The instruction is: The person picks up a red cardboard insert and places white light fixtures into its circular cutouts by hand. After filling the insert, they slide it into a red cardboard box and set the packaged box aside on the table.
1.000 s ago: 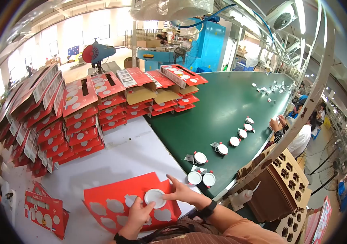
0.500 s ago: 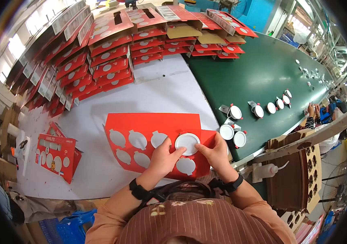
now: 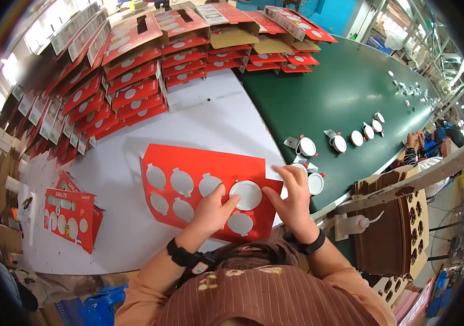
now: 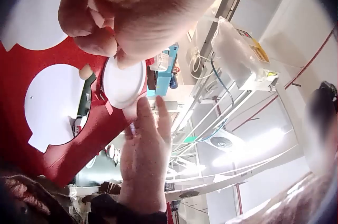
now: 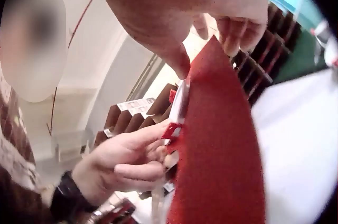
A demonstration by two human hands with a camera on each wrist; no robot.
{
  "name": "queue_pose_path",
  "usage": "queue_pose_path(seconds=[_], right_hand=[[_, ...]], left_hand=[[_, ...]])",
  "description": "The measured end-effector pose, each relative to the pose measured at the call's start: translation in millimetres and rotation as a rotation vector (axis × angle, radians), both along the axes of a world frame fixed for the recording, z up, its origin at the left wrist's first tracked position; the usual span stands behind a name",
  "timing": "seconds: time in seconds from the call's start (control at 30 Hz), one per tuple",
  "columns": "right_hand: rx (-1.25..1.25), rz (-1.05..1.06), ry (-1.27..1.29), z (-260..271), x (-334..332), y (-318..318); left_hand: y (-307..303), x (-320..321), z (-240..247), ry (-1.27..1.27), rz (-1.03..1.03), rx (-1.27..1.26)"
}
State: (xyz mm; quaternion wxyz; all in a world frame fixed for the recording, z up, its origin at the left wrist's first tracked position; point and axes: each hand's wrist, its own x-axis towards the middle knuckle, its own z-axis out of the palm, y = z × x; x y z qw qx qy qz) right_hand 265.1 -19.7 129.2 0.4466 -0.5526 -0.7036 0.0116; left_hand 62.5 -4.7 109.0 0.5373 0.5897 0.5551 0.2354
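Note:
A red card (image 3: 188, 163) with several round cutouts lies on the white table (image 3: 215, 119) in front of me. A white round light (image 3: 245, 195) sits in one cutout near the card's right end. My left hand (image 3: 226, 202) grips the light at its left rim, thumb on top and fingers curled; in the left wrist view those fingers pinch the light (image 4: 124, 81). My right hand (image 3: 278, 185) pinches the card's right edge, thumb against the light's rim. In the right wrist view the card (image 5: 222, 155) is edge-on, with the light's red clip (image 5: 171, 130) at my left hand's fingers.
Stacks of red boxes (image 3: 123, 81) line the table's far and left sides. A green belt (image 3: 340, 92) on the right carries several white lights (image 3: 340, 142). A red box (image 3: 69, 217) lies at the left. Brown holed cardboard trays (image 3: 400, 223) and a white bottle (image 3: 351, 223) stand right.
The head view has tipped down onto the table. The card has turned slightly. My right fingers have lifted from the light's rim to the card's right edge; my left hand stays on the light.

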Motion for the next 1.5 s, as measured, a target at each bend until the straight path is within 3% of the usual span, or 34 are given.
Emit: queue_pose_path(seconds=[0.27, 0.6, 0.67, 0.7, 0.73, 0.8, 0.87, 1.0, 1.1, 1.13, 1.2, 1.27, 1.3, 1.33, 1.4, 1.47, 1.5], right_hand=[[-0.042, 0.307, -0.242, 11, -1, 19], [-0.138, 0.429, -0.256, 20, 0, 23], [-0.121, 0.225, -0.011, 23, 2, 23], [-0.261, 0.197, -0.011, 16, 12, 22], [-0.253, 0.199, -0.012, 9, 15, 20], [-0.703, 0.331, 0.454, -5, 17, 14], [-0.751, 0.346, 0.575, -14, 16, 11], [-0.768, 0.157, 0.381, -11, 5, 10], [-0.699, 0.221, 0.345, -22, 12, 17], [-0.769, 0.182, 0.413, -35, 25, 24], [-0.627, 0.017, 0.448, -65, 63, 45], [-0.451, -0.345, -0.285, -72, 99, 52], [-0.608, -0.427, -0.306, -72, 108, 54], [-0.602, -0.432, -0.307, -74, 112, 56], [-0.772, -0.45, -0.479, -81, 117, 60], [-0.81, -0.458, -0.461, -85, 118, 64], [-0.795, -0.426, -0.389, -86, 117, 65]], left_hand=[[-8, 8, 15, 0.233, -0.179, 0.148], [-7, 1, 8, 0.177, -0.199, 0.178], [-7, 1, 12, 0.098, -0.096, 0.158], [-5, 0, 9, 0.098, -0.093, 0.166], [-4, -2, 4, 0.108, -0.075, 0.192], [-2, -4, 7, 0.116, -0.066, 0.217], [-3, -3, 21, 0.125, -0.123, 0.0], [-3, -1, -10, 0.107, -0.085, 0.246], [8, 3, 17, 0.165, -0.073, -0.098], [14, 1, 9, 0.164, -0.083, -0.09], [31, -11, -21, 0.077, 0.063, -0.066], [43, -22, -36, 0.142, 0.056, -0.092], [45, -22, -41, 0.174, 0.096, -0.098], [48, -22, -44, 0.204, 0.137, -0.103], [54, -28, -62, 0.258, 0.068, -0.182], [53, -34, -109, 0.418, 0.149, 0.219], [46, -29, -88, 0.478, 0.155, 0.294]])
